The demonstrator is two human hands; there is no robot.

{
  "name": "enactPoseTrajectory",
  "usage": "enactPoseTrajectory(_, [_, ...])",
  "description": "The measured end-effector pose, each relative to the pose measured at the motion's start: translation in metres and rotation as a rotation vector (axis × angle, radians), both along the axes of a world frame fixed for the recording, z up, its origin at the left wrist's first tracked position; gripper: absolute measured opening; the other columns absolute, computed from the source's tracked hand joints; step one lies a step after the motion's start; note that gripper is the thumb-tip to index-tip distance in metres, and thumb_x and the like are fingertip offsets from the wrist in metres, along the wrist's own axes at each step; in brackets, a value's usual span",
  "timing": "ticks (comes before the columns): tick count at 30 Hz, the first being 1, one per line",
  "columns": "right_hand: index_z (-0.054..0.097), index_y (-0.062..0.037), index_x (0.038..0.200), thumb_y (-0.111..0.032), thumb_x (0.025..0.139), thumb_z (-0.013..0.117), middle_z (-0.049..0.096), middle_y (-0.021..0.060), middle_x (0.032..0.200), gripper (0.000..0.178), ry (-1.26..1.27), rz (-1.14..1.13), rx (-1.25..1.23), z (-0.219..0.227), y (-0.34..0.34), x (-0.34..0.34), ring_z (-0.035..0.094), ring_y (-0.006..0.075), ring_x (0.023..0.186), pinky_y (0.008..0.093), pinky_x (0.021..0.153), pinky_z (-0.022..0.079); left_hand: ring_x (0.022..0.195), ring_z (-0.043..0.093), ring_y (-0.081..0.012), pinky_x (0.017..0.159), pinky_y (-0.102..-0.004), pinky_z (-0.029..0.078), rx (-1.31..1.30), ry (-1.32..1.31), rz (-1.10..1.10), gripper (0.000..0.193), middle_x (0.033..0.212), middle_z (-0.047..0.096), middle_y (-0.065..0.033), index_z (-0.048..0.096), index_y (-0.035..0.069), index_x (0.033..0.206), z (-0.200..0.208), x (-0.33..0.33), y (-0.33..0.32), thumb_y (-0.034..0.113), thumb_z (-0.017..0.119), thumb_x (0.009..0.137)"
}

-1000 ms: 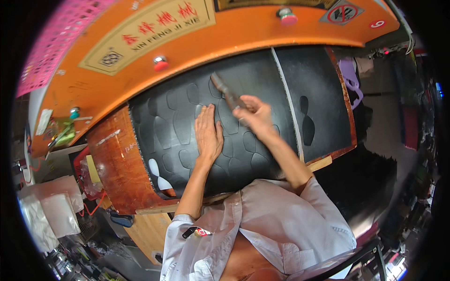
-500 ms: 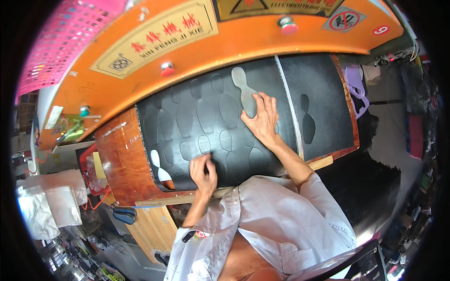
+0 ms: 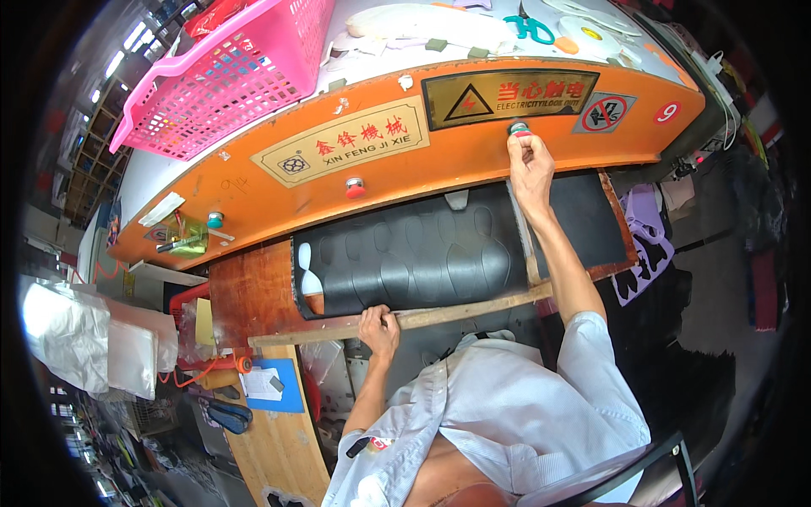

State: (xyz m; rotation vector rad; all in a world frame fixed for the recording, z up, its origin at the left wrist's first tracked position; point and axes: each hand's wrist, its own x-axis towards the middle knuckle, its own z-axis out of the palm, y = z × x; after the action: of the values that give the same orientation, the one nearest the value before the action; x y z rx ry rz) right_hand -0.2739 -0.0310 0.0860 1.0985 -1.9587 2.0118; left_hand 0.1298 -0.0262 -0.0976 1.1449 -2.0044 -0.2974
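Observation:
My right hand [image 3: 532, 173] is raised to the front of an orange machine beam [image 3: 473, 144], its fingers closed at a red push button [image 3: 519, 129]. Lower down, my left hand [image 3: 379, 332] has its fingers curled over the front edge of a wooden board [image 3: 253, 283]. On that board lies a black sheet [image 3: 355, 253] marked with several insole-shaped outlines. One insole-shaped hole shows pale at the sheet's left end. Just the near end of a grey metal cutting die [image 3: 457, 199] sticks out under the beam; the rest is hidden.
A second red button [image 3: 355, 188] and a green one [image 3: 215, 220] sit on the beam. On top stand a pink basket [image 3: 228, 84], teal scissors [image 3: 530, 29] and scraps. Plastic bags [image 3: 76, 338] hang at left; a blue clipboard [image 3: 272, 385] lies on a wooden surface. Purple offcuts [image 3: 646, 245] are at right.
My right hand has left the die and gone up to the red button. My left hand has moved from the sheet to the board's front edge. The beam now covers most of the die.

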Motion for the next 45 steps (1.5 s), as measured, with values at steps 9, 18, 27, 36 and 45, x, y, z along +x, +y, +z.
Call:
enactPoseTrajectory(9, [0.07,0.0005,0.095,-0.016,0.096,0.071,0.069,0.0115,0.085,0.017,-0.125,-0.04,0.249,-0.064,0.063,-0.014,0.068,0.0231,0.076,0.0369,0.073,0.053,0.081,0.065,-0.035,0.074,-0.0472,0.051,0.137,0.01,0.048,0.01,0.082,0.069,-0.0128,0.069,0.004,0.079,0.037,-0.053,-0.088,0.004,0.06,0.082])
enactPoseTrajectory(18, [0.072,-0.0018,0.094,-0.027,0.102,0.063,0.071,0.0159,0.088,0.028,0.18,-0.2,0.543,-0.14,0.116,0.036,0.065,0.0376,0.089,0.0487,0.088,0.045,0.088,0.067,-0.0358,0.08,-0.0476,0.053,0.177,-0.031,0.089,0.013,0.084,0.07,-0.0124,0.07,0.005,0.081,0.044,-0.052,-0.081,0.011,0.06,0.085])
enactPoseTrajectory(27, [0.068,-0.0015,0.09,-0.027,0.104,0.06,0.07,0.0191,0.091,0.031,0.247,-0.173,0.553,-0.156,0.131,0.044,0.065,0.04,0.091,0.0502,0.087,0.045,0.089,0.069,-0.0399,0.081,-0.0455,0.052,0.472,0.084,0.017,0.024,0.092,0.07,-0.0238,0.074,0.0,0.097,0.038,-0.03,-0.07,0.022,0.065,0.092])
enactPoseTrajectory(36, [0.07,-0.0024,0.086,-0.021,0.1,0.066,0.07,0.0126,0.082,0.024,-0.401,-0.22,0.546,-0.144,0.193,0.095,0.066,0.0344,0.083,0.047,0.087,0.047,0.085,0.067,-0.0286,0.082,-0.0397,0.053,0.44,0.281,0.0,0.01,0.085,0.068,-0.0125,0.07,-0.001,0.091,0.017,0.02,0.02,0.007,0.064,0.091])
enactPoseTrajectory(45, [0.063,0.0028,0.133,-0.034,0.072,0.091,0.053,0.0232,0.147,0.077,0.26,-0.017,0.72,-0.119,0.061,0.136,0.05,0.0414,0.132,0.0503,0.108,0.047,0.127,0.056,-0.0394,0.111,-0.0448,0.044,0.225,0.074,-0.441,0.045,0.135,0.063,-0.0198,0.063,0.001,0.134,0.072,-0.107,-0.031,0.002,0.066,0.089])
